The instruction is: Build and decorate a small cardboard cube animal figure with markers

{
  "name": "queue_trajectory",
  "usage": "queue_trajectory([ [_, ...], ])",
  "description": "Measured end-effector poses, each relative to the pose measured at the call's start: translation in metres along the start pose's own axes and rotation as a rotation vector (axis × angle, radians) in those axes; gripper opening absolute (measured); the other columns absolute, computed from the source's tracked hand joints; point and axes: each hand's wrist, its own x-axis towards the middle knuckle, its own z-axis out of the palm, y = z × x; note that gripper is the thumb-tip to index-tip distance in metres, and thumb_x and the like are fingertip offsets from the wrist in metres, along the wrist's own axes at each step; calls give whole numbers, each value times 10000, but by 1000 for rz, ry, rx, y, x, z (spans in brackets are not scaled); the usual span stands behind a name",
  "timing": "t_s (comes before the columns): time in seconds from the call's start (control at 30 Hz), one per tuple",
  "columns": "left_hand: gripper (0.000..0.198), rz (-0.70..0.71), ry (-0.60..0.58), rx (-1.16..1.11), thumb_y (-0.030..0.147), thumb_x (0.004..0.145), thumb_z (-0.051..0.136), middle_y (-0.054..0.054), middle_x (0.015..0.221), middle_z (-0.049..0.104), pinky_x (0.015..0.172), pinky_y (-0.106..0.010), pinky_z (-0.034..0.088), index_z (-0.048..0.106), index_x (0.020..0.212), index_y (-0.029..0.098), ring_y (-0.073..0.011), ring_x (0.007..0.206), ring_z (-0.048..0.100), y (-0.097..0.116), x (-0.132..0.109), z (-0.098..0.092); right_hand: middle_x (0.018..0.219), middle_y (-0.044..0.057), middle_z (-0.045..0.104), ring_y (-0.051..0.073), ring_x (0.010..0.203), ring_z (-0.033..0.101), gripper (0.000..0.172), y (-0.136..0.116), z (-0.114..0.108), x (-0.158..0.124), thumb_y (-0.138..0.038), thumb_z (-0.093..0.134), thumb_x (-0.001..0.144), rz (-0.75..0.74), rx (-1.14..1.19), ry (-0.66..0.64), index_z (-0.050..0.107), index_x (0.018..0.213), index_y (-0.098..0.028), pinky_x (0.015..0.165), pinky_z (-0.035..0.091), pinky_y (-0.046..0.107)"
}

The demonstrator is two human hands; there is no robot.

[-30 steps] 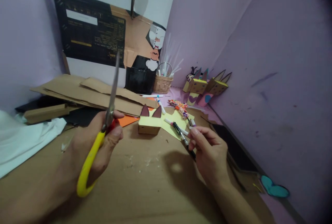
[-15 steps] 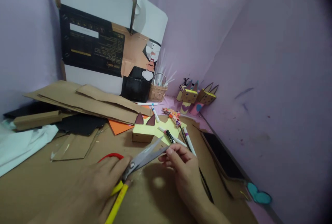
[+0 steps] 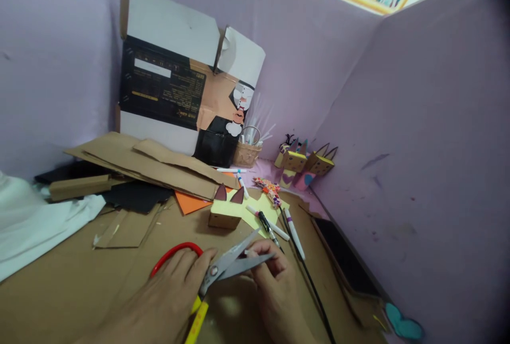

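Note:
My left hand [image 3: 177, 283] is closed around a pair of scissors [image 3: 247, 264] with red and yellow handles; their blades are spread and point right. My right hand [image 3: 274, 285] is pinched by the blades, thumb behind the lower one, on a small whitish bit [image 3: 251, 253] too tiny to name. Just beyond the blades sits a small cardboard box [image 3: 225, 220] with a yellow top and two dark pointed ears. A black pen [image 3: 268, 224] and white markers [image 3: 294, 232] lie past my right hand, partly on yellow paper [image 3: 252, 216].
Flat cardboard sheets [image 3: 155, 166] lie at the back left, near a white cloth [image 3: 51, 232]. An unfolded box [image 3: 167, 84] leans on the wall. Behind are a small basket [image 3: 247, 154] and cardboard animal figures [image 3: 295, 162]. A dark flat device [image 3: 342, 254] lies along the right edge.
The view has tilted up. The scissor blades have come across in front of my right thumb and fingers, and the whitish bit now shows there.

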Motion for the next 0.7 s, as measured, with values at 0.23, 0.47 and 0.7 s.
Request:
queue_trajectory([
  [0.23,716,-33,-260,126,129,638,436,-174,1237,599,893,-420,501,456,1353,139,-321,1098,577,13,9,-15,629,1,629,120,567,556,180,1,2,-2,-318,740,664,26,-5,5,640,678,-169,564,462,210],
  [0.47,661,-22,-239,64,95,685,386,-154,1206,606,854,-421,514,461,1337,176,-295,1041,588,11,5,-14,561,-26,614,105,529,562,120,-3,6,0,-248,722,662,10,27,-23,631,650,-171,542,469,190],
  [0.7,626,-29,-219,27,106,723,368,-141,1209,594,829,-432,523,451,1332,223,-295,1040,584,9,4,-12,571,-24,635,104,538,584,74,-4,5,0,-194,699,662,-2,12,-40,631,640,-173,538,472,178],
])
